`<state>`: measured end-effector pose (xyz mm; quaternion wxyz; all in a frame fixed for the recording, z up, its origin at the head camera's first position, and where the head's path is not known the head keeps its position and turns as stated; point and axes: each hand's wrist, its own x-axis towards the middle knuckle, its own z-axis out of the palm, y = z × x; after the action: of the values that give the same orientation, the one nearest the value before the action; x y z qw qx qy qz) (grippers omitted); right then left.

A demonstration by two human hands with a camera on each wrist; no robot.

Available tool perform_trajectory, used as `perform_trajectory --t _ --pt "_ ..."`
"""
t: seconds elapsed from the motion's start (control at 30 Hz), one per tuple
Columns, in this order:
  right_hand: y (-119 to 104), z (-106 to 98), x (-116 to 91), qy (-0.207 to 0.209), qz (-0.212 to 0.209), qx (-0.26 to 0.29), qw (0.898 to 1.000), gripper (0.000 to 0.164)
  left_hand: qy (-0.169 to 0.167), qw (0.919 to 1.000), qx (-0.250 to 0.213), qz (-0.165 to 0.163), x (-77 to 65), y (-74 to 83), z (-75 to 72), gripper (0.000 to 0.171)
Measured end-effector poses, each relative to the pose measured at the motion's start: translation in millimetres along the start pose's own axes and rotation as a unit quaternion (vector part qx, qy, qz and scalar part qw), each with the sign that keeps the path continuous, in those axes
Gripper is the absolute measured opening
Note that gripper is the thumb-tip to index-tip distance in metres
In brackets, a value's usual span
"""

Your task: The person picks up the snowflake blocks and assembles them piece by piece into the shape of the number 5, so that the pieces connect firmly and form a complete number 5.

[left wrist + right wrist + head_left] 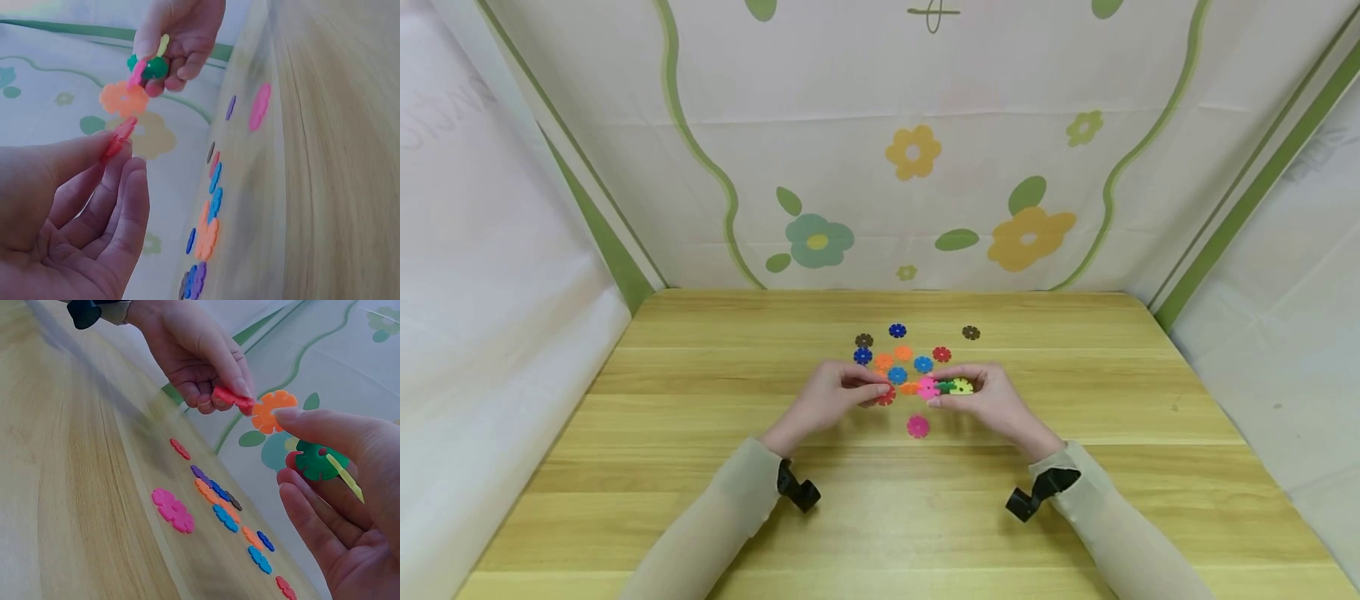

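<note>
Between the thumb and fingers of my left hand (831,396) is a red notched plastic disc (119,139), a snowflake-shaped building piece. My right hand (988,402) pinches a short chain of such discs: an orange disc (274,412) at its left end, then a pink disc (928,388), a green disc (320,460) and a yellow disc (961,387). The red disc's edge lies close to the orange disc's rim; whether they touch I cannot tell. In the right wrist view, the right fingers hide most of the pink disc.
Loose discs lie on the wooden table (865,517) around and beyond the hands, among them a blue disc (898,331), a brown disc (971,332) and a red disc (942,354). A magenta disc (918,427) lies nearer. A flowered curtain (850,167) stands behind the table.
</note>
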<state>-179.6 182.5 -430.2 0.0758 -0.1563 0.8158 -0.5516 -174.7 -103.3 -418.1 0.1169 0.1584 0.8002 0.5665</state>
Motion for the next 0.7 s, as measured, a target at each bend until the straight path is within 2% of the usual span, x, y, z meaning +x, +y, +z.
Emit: perform_trajectory --t 0.23,0.7 --pt "-0.8 0.3 -0.1 -0.007 -0.002 0.004 1.000 0.040 0.009 0.9999 -0.008 -0.009 -2.3 6.6 3.9 0.017" --pt "0.0 4.2 -0.2 -0.006 -0.009 0.012 1.000 0.040 0.014 0.9997 -0.016 -0.008 -1.3 6.9 6.1 0.018"
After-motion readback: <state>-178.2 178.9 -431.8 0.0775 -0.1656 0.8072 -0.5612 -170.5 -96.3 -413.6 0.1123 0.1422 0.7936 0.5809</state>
